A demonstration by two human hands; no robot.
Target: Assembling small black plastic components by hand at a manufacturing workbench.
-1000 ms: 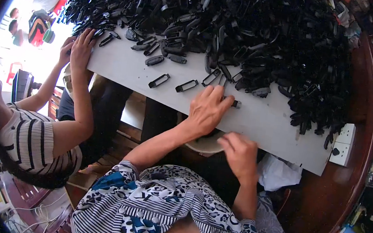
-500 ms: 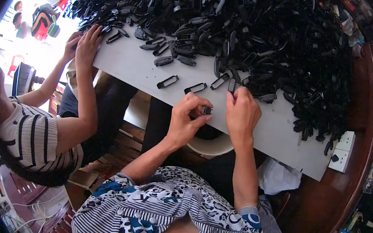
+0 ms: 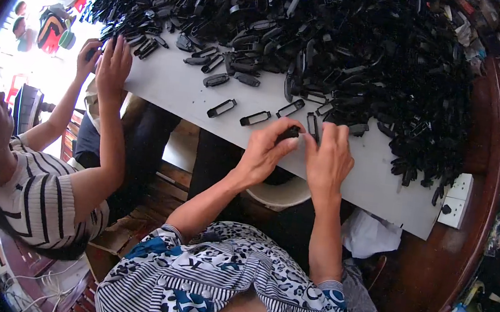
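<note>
1. We see our left hand (image 3: 266, 151) and right hand (image 3: 328, 159) meeting at the near edge of the white board (image 3: 382, 183), both closed on one small black part (image 3: 289, 134). The left fingers pinch its left end. The right fingertips press its other end, though how firmly we cannot tell.
2. The part sits between our two hands, just above the board and just before the big pile (image 3: 313, 34) of like black parts.
3. We judge the part light, stiff and moulded, probably plastic. It looks smooth and small enough to slip, so the ends or long edges are the best hold, taken with fingertips, not the palm.
4. Two open frames (image 3: 221, 108) (image 3: 255, 118) lie flat on the board left of our hands, well apart from them.
5. A person in a striped shirt (image 3: 42, 194) sits at our left, hands (image 3: 109, 63) at the pile's edge.
6. A white socket strip (image 3: 456, 201) lies at the board's right end.
7. Against one second ago: then our left hand lay flat on the board and the right hung below its edge. Half a second ago both were at the edge, and now they are together on the part.
</note>
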